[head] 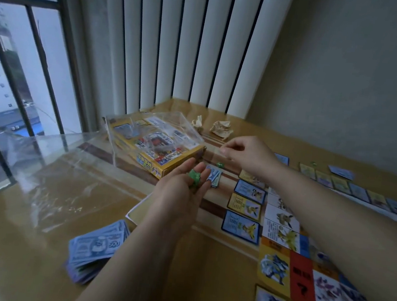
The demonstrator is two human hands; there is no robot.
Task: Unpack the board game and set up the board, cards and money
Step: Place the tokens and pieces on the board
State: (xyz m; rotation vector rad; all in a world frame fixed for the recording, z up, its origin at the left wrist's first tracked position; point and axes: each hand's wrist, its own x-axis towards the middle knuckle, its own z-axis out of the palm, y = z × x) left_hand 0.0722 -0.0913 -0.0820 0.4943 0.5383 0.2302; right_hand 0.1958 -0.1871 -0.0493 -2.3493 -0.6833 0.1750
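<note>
As left hand (182, 198) bears tokens (194, 177), right hand (249, 153) hovers

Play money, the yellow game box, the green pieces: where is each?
play money (97, 250): head view, top banknote of the stack.
yellow game box (180, 161): head view, its near side wall.
green pieces (194, 176): head view, middle of the cluster.

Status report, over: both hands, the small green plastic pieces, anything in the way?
Left hand palm up, carrying small green plastic pieces. Right hand curled, contents unclear. One green piece lies loose near yellow cardboard box.
</note>
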